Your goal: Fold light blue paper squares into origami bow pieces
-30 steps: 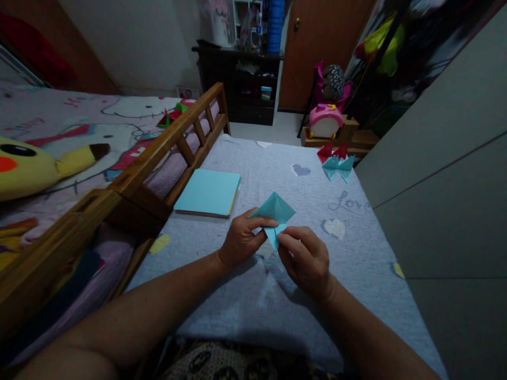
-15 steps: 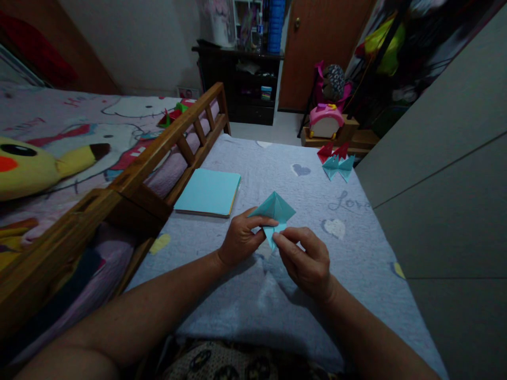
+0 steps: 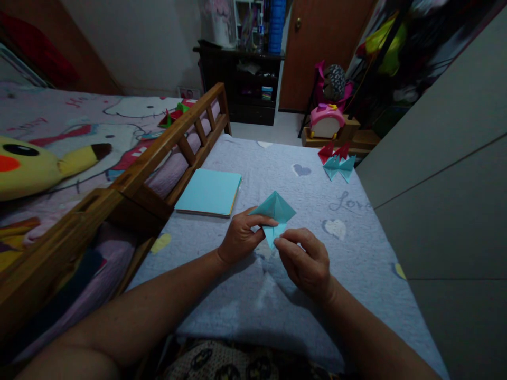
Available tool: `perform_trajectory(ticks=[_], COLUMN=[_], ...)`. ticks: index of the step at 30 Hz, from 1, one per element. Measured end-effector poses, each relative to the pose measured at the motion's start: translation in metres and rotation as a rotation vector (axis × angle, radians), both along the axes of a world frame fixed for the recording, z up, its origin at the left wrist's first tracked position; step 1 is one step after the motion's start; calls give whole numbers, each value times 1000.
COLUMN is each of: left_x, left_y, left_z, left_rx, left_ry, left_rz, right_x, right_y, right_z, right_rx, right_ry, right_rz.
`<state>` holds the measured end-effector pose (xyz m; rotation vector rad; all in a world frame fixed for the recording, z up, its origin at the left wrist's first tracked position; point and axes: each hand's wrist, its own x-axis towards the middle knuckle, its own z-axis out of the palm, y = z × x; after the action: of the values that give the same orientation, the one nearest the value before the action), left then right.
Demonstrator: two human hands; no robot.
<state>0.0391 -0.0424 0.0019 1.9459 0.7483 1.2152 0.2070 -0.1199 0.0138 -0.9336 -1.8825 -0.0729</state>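
Taking in, from far left, a yellow plush toy with a brown-tipped ear (image 3: 31, 169) beyond a brown slatted wooden bed rail (image 3: 166, 137); having, next along, a flat square stack of turquoise paper (image 3: 209, 192) near the rail, on a pale blue cloth printed with hearts (image 3: 360, 269). Gripping, with the bare left hand (image 3: 240, 237), a small turquoise folded-paper kite shape (image 3: 277, 205) over the cloth, near the middle of the view; laying the index finger across its front. Pinching, with the bare right hand (image 3: 309, 258), the right edge of its narrow lower point between thumb and index finger; pointing its broad, creased upper part away from the body. Showing, farther right by the cloth's far corner, a red folded-paper piece (image 3: 325, 152) just behind a pointed turquoise folded-paper piece (image 3: 339, 168), both well apart from the hands; ending at far right with a pale, flat panel with dark seams (image 3: 451, 221).
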Motion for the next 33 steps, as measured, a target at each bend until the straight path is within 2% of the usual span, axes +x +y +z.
perform_trajectory(ticks=[4,9,26,33], left_x=[-2,-4,-5,-6], left_y=[2,3,3,4], left_z=[0,-1,2,2], left_rx=[33,78,38,34], left_ry=[35,70,96,103], left_rz=[6,-46,-83,-96], right_x=[-1,0,0,-1], right_y=[1,2,1,1], right_z=[0,-3,-1,6], right_rx=[-26,-54,-56,-38], right_ry=[17,23,61,63], right_rz=[-41,-53,-21,19])
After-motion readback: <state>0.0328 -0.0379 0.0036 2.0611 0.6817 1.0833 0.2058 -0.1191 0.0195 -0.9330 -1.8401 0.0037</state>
